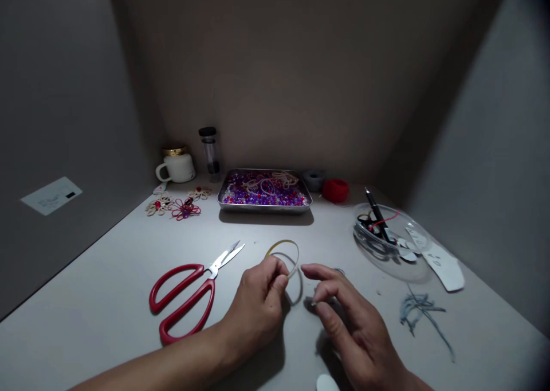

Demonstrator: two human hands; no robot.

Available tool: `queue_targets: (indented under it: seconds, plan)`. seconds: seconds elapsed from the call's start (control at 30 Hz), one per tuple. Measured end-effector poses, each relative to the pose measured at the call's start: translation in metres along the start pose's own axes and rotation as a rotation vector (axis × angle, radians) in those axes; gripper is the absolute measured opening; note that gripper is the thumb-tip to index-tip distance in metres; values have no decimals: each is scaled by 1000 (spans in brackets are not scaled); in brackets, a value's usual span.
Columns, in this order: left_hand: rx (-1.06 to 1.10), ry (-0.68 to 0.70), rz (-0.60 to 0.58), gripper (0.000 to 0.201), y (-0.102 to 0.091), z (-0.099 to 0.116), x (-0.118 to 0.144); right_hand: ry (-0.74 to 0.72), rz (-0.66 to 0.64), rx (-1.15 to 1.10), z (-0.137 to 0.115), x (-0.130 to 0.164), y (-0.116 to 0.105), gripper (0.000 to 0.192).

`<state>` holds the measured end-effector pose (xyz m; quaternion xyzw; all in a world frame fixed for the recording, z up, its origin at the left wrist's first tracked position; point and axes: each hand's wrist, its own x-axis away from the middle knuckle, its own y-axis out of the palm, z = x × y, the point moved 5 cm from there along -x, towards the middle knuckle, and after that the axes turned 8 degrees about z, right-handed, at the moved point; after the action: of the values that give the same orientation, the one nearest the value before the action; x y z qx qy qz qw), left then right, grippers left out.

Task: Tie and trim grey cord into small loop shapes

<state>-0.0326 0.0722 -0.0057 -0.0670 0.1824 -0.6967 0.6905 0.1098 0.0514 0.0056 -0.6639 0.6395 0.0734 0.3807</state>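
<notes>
On the left wall (64,104), a pale label (51,196) bears marks too faint to read. Red-handled scissors (212,271) lie on the surface (112,316), blades slightly parted. The left hand (260,296) pinches a thin hoop (280,242) nearer than the bead tray (266,208). Beside it, the right hand (354,319) is curled, forefinger extended; whether it grips anything, I cannot tell. Rightmost, a white card (444,268) carries unreadable markings.

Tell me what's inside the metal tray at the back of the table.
The metal tray holds purple, red and clear beads, with pale cord loops lying on top. The beads cover most of its bottom, and anything buried beneath them can't be seen.
</notes>
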Motion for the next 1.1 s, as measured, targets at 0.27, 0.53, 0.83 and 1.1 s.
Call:
queue_targets:
  seconds: [0.27, 0.53, 0.83, 1.1]
  plan:
    - [-24, 20, 1, 12, -1, -1, 1, 25, -155, -9, -3, 0, 7, 11]
    - [-71, 16, 23, 12, -2, -1, 2, 35, -139, -66, -4, -1, 4, 12]
    - [-30, 9, -1, 13, 0, 1, 0, 63, -109, -255, -10, -1, 7, 11]
    - [-20, 12, -6, 13, -2, 1, 1, 100, -153, -173, -3, 2, 8, 12]
